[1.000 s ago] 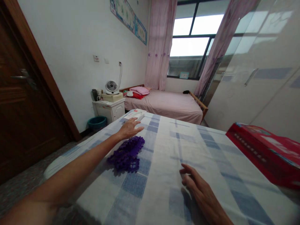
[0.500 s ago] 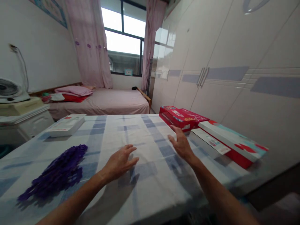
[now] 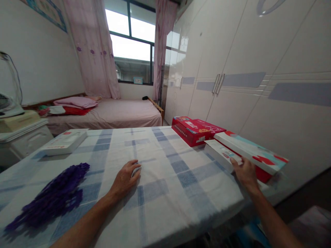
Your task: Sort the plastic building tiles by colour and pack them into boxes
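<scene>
On the checked tablecloth [image 3: 152,213], my left hand [image 3: 126,177] lies in the middle, fingers loosely stretched and nothing in them. A purple knitted-looking cloth [image 3: 51,198] lies crumpled to its left; I cannot make out what kind of item it is. At the right side my right hand [image 3: 245,174] grips the near end of a slim white box [image 3: 219,155], thumb on the left side and fingers over the other side. That end of the box is partly hidden by the hand. The box lies flat along a longer red, white and light-blue box [image 3: 253,151].
Red boxes [image 3: 191,131] sit at the far right of the table. Another white box [image 3: 66,141] lies at the far left. Behind are a bed [image 3: 124,110] and a window; a white wardrobe [image 3: 232,103] stands along the right. A fan [image 3: 9,105] is at left.
My right hand has moved right and toward me, from above the cloth onto the slim white box. My left hand has lowered onto the tablecloth. The view has turned slightly right.
</scene>
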The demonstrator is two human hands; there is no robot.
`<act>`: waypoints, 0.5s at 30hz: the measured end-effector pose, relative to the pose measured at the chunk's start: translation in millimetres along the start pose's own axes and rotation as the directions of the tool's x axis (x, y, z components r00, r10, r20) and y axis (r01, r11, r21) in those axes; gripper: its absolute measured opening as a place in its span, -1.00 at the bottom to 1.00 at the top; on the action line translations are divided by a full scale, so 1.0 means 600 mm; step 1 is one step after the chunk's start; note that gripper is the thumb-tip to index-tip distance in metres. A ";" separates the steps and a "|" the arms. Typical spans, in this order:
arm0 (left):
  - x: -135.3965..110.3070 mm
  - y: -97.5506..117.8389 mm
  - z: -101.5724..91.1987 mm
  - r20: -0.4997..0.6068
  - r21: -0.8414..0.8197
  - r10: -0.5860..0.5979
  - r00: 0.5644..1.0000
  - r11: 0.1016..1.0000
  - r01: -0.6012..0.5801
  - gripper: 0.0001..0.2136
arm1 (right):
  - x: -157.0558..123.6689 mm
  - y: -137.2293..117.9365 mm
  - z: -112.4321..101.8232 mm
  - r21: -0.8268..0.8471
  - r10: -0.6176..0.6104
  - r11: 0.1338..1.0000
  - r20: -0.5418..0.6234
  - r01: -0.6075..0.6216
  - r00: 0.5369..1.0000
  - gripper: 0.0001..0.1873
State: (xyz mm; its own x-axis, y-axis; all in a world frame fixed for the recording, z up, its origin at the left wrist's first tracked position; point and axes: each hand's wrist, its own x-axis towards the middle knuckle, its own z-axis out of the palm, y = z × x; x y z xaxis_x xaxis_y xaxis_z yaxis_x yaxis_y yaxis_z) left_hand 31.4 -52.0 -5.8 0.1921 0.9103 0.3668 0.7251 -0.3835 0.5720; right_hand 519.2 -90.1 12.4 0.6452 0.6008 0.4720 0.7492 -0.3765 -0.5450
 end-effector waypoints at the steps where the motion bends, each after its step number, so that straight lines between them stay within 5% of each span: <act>1: 0.000 0.000 0.000 0.004 -0.002 0.000 1.000 1.000 0.000 -0.63 | -0.002 -0.008 -0.002 -0.041 0.019 0.999 0.010 -0.019 1.000 -0.22; 5: 0.000 -0.001 -0.001 0.005 -0.010 -0.011 1.000 1.000 0.011 -0.62 | -0.005 -0.034 -0.011 -0.183 0.042 0.983 0.040 -0.034 0.998 -0.10; 10: 0.002 0.002 -0.003 0.015 -0.014 -0.019 1.000 1.000 0.020 -0.63 | 0.003 -0.027 -0.006 -0.316 -0.046 0.941 0.242 0.123 0.969 0.07; 15: 0.001 0.005 -0.006 0.008 -0.016 -0.020 1.000 1.000 0.020 -0.64 | 0.001 -0.021 -0.016 -0.438 -0.098 0.864 0.339 0.249 0.936 -0.19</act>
State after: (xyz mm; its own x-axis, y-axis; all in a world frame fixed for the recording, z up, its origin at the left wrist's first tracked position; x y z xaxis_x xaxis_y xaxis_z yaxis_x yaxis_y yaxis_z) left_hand 31.3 -53.0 -1.3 0.1829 0.9190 0.3492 0.7181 -0.3674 0.5910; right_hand 511.4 -91.4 26.2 0.4801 0.8377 0.2602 0.8731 -0.4849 -0.0497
